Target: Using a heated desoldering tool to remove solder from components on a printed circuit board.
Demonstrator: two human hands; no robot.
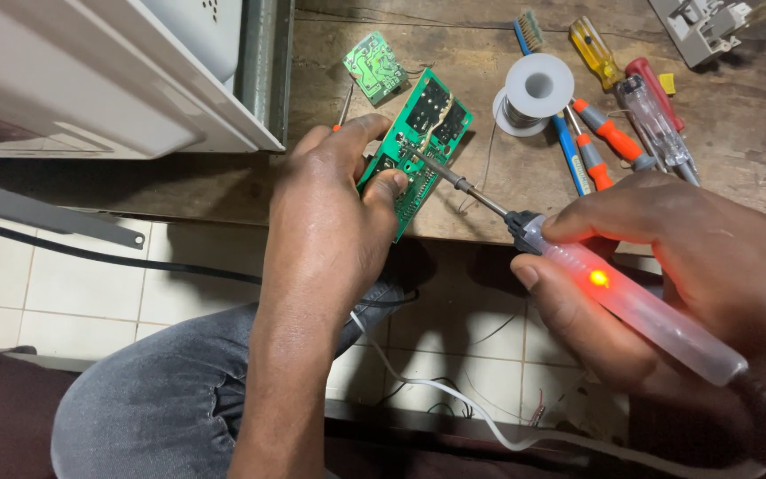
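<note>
My left hand (330, 213) grips a long green circuit board (420, 133) by its lower end, at the front edge of the wooden bench. My right hand (667, 266) holds a soldering iron (631, 302) with a translucent handle and a glowing red light. Its metal tip (418, 156) touches the board close to my left thumb. The iron's dark cord leaves the frame at the lower right.
A smaller green board (374, 66) lies on the bench (489, 177) behind. A solder spool (535, 89), several screwdrivers (613, 133) and a brush (529, 31) lie at the back right. A white appliance casing (90, 80) fills the upper left. Cables (454, 399) trail over the tiled floor.
</note>
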